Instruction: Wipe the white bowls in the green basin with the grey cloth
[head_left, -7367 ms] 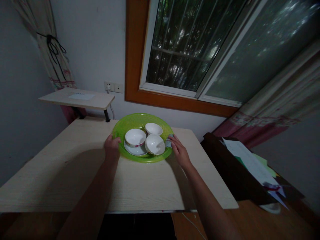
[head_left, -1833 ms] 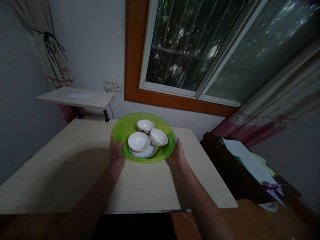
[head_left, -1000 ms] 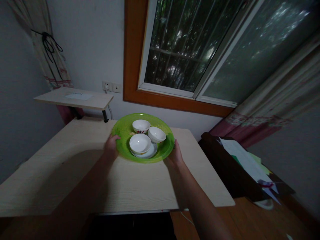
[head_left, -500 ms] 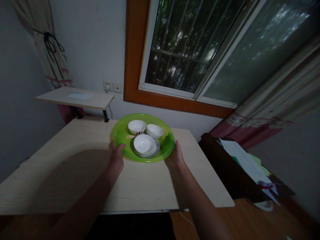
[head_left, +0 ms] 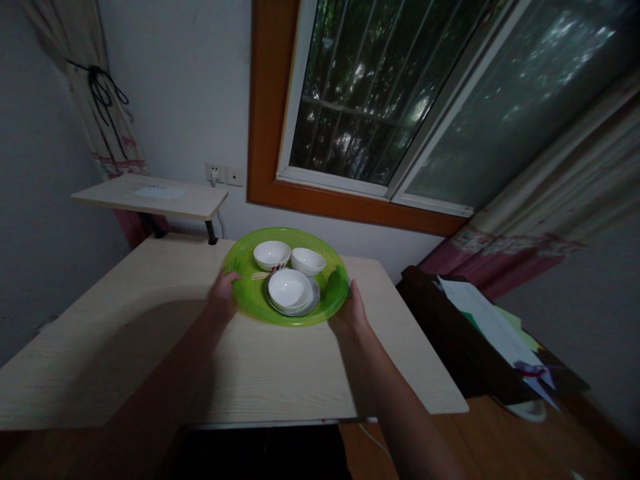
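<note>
Left of frame: small raised shelf point(head_left: 105, 193) with a paper point(head_left: 159, 193) on top, standing at the back of the pale counter point(head_left: 295, 380).

Left of centre: left hand point(head_left: 223, 295) closed on the basin's left rim, thumb over the edge, other fingers out of sight.

Centre: green basin point(head_left: 246, 299) above the counter's far half, its inside facing the viewer; whether it rests or is lifted, cannot tell. Looks like thin plastic: probably light and slightly flexible, its load adding most weight. Rim on opposite sides seems the sound hold, kept level.

Inside, left to right: chopsticks point(head_left: 259, 275), thin and apt to roll; a white bowl point(head_left: 272, 253) at the back; a nearer bowl point(head_left: 289, 288) sitting on a plate point(head_left: 315, 297); another bowl point(head_left: 309, 261) at back right. Likely ceramic: hard, smooth, ready to slide and chip.

Right of centre: right hand point(head_left: 355, 309) cupped against the right rim, thumb upward; fingers hidden, so how far closed, cannot tell.

Lower right: dark furniture point(head_left: 450, 340) bearing papers point(head_left: 490, 323).
</note>
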`<state>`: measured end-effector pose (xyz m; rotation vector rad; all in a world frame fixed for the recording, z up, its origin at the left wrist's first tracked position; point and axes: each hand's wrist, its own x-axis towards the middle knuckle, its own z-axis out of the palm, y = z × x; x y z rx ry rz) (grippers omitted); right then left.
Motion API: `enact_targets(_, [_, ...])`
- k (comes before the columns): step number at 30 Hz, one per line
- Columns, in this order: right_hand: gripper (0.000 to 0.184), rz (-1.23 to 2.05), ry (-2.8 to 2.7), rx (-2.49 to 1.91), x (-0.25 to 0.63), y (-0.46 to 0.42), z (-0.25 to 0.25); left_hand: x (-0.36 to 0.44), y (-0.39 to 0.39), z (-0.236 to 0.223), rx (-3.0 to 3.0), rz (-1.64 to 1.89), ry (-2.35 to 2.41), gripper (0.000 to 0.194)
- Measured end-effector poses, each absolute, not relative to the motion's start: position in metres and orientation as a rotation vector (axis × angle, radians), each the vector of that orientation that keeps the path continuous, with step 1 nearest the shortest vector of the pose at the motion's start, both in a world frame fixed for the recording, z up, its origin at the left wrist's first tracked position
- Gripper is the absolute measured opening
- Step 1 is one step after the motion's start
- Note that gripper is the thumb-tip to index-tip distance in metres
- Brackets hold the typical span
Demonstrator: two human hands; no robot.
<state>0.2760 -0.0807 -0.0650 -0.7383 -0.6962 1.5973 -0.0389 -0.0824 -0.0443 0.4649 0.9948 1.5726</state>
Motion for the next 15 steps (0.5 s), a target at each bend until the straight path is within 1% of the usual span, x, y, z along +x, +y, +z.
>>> enact_targets(3, [0.063, 1.626, -0.678, -0.731, 0.273, -0.084, -0.062, -0.023, -0.099, -0.049, 0.484, 1.685, 1.028, 0.052])
enact_targets(5, [0.063, 1.62, -0.672, -0.71, 0.27, -0.087, -0.058, -0.011, -0.109, -0.054, 0.477, 1.727, 1.061, 0.055])
enact_targets(8, [0.065, 1.61, -0.676, -0.692, 0.267, -0.09, -0.053, 0.0, -0.122, -0.062, 0.462, 1.74, 1.113, 0.063])
enact_targets(10, [0.066, 1.616, -0.676, -0.717, 0.268, -0.091, -0.052, -0.001, -0.125, -0.065, 0.446, 1.722, 1.139, 0.065])
enact_targets(12, [0.065, 1.621, -0.674, -0.75, 0.27, -0.09, -0.054, -0.009, -0.121, -0.062, 0.469, 1.709, 1.128, 0.058])
enact_targets(15, [0.064, 1.626, -0.67, -0.76, 0.274, -0.087, -0.058, -0.031, -0.102, -0.051, 0.578, 1.704, 1.013, 0.039])
